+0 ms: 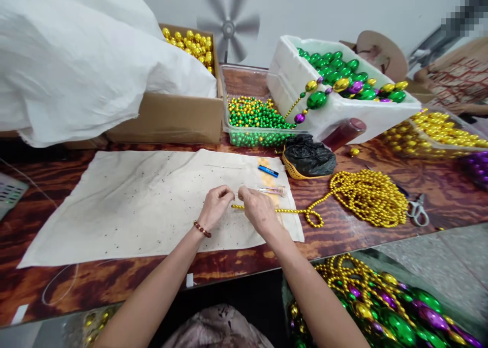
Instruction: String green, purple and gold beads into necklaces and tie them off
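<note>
Beads, gold and strung in a line (292, 211), lie over the right part of a white cloth (125, 200) on a wooden table (297, 256). Their short end shows between the person's two hands; the other way the line makes a small loop near the cloth's edge and runs to a heap of gold beads (369, 198) on the bare wood.

Left hand (217, 203): thumb and fingertips drawn close together, just beside the beads' end; cannot tell whether anything is pinched. A brown bracelet (202, 229) circles the wrist. Right hand (257, 208): fingers curled narrow above the bead line, which emerges on both sides; the grip itself is hidden and cannot be confirmed.

Near the right hand, on the cloth, lie a small clear tube (281, 191) and, farther back, a blue tool (268, 171). Scissors (418, 211) lie against or just beside the heap, contact unclear. Behind the cloth stand a yellow basket (288, 167) holding a black bag (310, 156), and a clear tub (263, 132) of green and gold beads.
</note>
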`<state>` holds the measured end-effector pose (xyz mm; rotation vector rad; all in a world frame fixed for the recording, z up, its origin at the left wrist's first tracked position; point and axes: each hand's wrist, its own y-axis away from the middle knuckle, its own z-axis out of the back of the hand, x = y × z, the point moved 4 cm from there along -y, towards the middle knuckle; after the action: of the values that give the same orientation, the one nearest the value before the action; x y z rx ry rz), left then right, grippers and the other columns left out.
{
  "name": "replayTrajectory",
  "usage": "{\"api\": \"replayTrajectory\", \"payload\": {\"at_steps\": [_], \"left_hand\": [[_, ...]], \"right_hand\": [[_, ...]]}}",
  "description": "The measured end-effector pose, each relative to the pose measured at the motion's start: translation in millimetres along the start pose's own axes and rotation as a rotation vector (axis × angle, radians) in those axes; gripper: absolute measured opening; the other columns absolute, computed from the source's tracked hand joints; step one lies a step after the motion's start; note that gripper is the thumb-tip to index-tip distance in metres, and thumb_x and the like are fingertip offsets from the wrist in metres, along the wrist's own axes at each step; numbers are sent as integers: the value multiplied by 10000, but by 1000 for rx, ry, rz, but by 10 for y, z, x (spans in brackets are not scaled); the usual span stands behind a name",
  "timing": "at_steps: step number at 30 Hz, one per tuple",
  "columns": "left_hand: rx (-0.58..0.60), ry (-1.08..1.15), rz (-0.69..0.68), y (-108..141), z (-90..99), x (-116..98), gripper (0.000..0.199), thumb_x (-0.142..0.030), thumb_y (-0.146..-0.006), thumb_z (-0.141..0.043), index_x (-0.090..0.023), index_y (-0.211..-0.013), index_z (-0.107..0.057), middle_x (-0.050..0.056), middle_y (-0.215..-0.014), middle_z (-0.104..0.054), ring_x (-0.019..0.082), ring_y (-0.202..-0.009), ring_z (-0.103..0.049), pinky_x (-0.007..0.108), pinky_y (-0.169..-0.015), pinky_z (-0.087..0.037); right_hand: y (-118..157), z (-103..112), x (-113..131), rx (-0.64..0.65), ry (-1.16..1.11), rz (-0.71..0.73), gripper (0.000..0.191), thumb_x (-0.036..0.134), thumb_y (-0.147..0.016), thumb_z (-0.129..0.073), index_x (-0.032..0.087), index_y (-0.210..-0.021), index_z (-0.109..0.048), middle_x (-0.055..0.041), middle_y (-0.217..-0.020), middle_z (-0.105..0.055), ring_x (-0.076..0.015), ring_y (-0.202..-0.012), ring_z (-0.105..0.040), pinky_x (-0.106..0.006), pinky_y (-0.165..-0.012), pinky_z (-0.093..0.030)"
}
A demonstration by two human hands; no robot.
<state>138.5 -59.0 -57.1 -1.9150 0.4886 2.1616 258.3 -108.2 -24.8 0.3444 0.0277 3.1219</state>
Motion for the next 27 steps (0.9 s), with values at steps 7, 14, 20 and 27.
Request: {"api": "replayTrajectory", "payload": {"at_steps": [7, 14, 20, 27], "left_hand": [[43, 217, 33, 52, 12, 115, 179, -331, -769, -645, -163, -709, -658, -34, -560, -478, 97, -535, -391, 228, -534, -305], [-44, 229, 19, 164, -62, 116, 195, -333, -773, -671, -161, -683, -649, -35, -551, -491, 93, -538, -409, 231, -546, -320], [-35, 566, 101, 184, -133, 194, 252, -407, -777, -714, -163, -745, -658, -57, -538, -426, 79, -530, -364, 238, -639, -393], [85, 460, 55, 255, -197, 177, 329, -462, -830, -664, -172, -715, -559, -73, -539, -342, 69, -496, -294, 227, -529, -263]], "right_hand": [[25, -158, -123, -185, -592, 56, 296, 63, -890, -443, 180, -1015, -684, -98, -1057, -694, -201, -975, -641, -306, -846, -472], [8, -333, -109, -360, -1254, -180, 155, 331, -812, -656, 191, -753, -689, -60, -955, -691, -213, -942, -635, -349, -875, -476], [91, -247, -78, -528, -1284, -204, 131, 320, -861, -619, 198, -817, -634, -37, -937, -634, -197, -991, -593, -348, -923, -439], [-143, -287, -311, -613, -1926, -352, 286, 314, -721, -756, 206, -698, -492, 55, -623, -504, -111, -607, -523, -307, -730, -497]]}}
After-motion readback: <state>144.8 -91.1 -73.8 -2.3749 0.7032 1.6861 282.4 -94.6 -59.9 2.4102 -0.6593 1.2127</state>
